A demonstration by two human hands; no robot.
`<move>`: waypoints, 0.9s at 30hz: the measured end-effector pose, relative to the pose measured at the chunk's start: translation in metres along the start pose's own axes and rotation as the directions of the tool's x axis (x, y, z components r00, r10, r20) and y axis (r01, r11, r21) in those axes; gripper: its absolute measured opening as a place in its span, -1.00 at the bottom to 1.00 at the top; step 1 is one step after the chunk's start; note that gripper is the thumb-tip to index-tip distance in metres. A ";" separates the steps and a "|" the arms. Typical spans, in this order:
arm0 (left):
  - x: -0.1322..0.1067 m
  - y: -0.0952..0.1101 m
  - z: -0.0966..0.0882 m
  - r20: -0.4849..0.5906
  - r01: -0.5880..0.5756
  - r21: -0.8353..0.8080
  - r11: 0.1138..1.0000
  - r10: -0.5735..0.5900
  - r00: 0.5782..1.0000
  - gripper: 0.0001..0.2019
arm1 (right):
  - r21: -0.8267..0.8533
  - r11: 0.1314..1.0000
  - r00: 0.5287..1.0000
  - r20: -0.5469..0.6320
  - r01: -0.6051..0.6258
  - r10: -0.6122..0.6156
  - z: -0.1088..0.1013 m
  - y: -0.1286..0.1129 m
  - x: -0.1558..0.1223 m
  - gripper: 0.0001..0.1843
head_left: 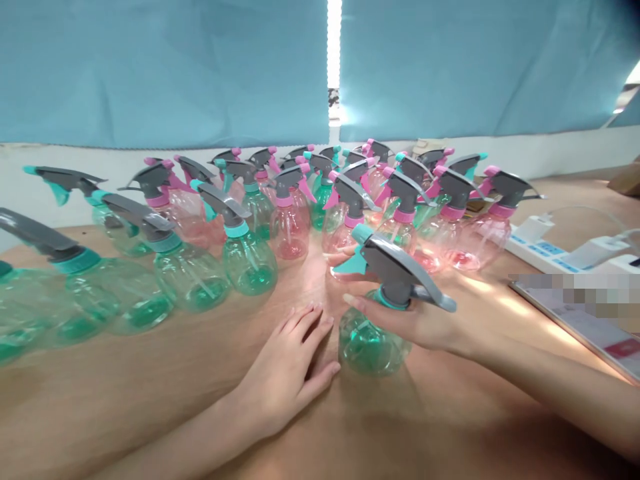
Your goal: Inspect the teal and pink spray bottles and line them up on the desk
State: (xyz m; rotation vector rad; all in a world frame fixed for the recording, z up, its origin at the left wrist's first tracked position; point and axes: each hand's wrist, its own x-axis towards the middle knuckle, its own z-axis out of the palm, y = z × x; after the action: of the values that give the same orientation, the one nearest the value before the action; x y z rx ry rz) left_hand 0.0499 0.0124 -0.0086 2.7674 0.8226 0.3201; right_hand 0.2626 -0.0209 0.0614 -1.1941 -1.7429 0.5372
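Note:
My right hand (425, 325) is closed around the neck of a green spray bottle (374, 347) with a grey sprayer head and turquoise trigger. My thumb crosses the near side below the trigger, and other fingers are partly hidden behind the head. The bottle stands upright at the middle of the table. Just left of it, my left hand (280, 363) lies flat and open on the wood, fingers stretched forward, holding nothing. Closest beyond that hand is another green spray bottle (250, 263).
More green spray bottles (193, 280) line the left side. Several pink spray bottles (291, 233) are crowded at the back, mixed with green ones. On the right are a white power strip (550, 250) with plugged-in chargers and a phone (565, 320). Blue curtains (165, 73) hang behind the table.

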 end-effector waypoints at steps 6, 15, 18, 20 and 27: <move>0.000 0.000 -0.001 -0.006 -0.009 -0.002 1.000 0.009 1.000 -0.56 | -0.033 0.999 0.997 0.068 -0.041 0.043 -0.002 0.000 -0.002 -0.28; -0.002 -0.002 0.002 -0.041 -0.020 0.028 0.999 0.021 0.999 -0.51 | -0.679 0.734 0.995 0.071 -0.003 0.070 -0.031 -0.009 -0.033 -0.35; -0.007 -0.005 0.002 -0.061 -0.038 0.038 0.999 0.041 0.997 -0.53 | -0.773 0.633 0.992 0.038 -0.047 0.120 -0.036 -0.005 -0.046 -0.36; -0.013 -0.010 0.002 -0.072 -0.053 0.047 0.998 0.056 0.996 -0.54 | -0.787 0.615 0.994 0.027 -0.047 0.110 -0.035 -0.004 -0.051 -0.38; -0.037 -0.020 -0.008 -0.099 -0.039 0.098 0.994 0.049 0.994 -0.61 | -0.821 0.565 0.992 -0.020 -0.086 0.121 -0.008 -0.009 -0.035 -0.38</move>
State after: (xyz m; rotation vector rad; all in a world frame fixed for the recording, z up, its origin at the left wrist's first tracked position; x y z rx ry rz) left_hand 0.0074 0.0093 -0.0122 2.8819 0.8221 0.4433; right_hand 0.2687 -0.0569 0.0561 -1.9472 -2.0264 -0.2821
